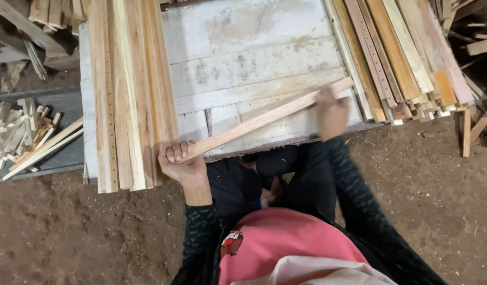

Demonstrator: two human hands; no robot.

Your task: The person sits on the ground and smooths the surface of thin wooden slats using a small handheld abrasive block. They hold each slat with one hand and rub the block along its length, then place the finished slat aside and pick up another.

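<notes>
Both hands, left and right, grip a wooden slat over the workbench.

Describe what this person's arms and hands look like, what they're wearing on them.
Both arms are covered to the wrist by long, dark knit sleeves with a faint speckled or textured pattern. The left hand and right hand are bare: no gloves, and no rings or watch can be made out. The right hand is motion-blurred, so fine detail there cannot be told.
</notes>
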